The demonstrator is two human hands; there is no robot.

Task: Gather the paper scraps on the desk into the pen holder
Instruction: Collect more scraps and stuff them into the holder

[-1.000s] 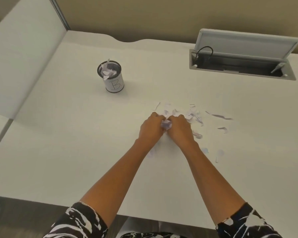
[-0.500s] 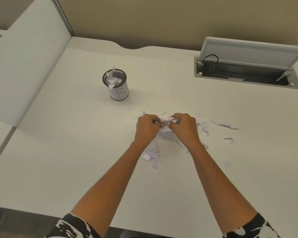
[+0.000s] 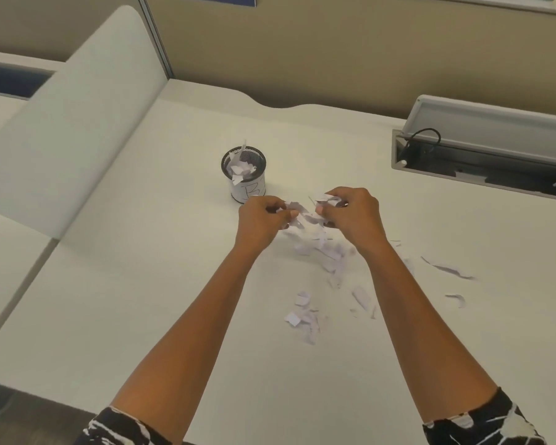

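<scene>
A black mesh pen holder [image 3: 248, 191] with a white label marked "B" stands on the white desk [image 3: 142, 300], holding several white paper bits. My left hand [image 3: 260, 221] and my right hand [image 3: 350, 216] are raised just right of the holder, each pinching a clump of paper scraps [image 3: 302, 213] between them. Some pieces trail down from the clump. More loose scraps [image 3: 305, 316] lie on the desk below and to the right of my hands, with thin strips [image 3: 450, 270] farther right.
An open cable tray [image 3: 482, 168] with a raised lid and a black cable sits in the desk at the back right. A padded divider panel [image 3: 68, 123] borders the desk on the left. A beige partition wall runs along the back.
Both hands have lifted off the desk with a bunch of scraps and moved toward the pen holder. Some scraps dropped and now lie scattered below the hands.
</scene>
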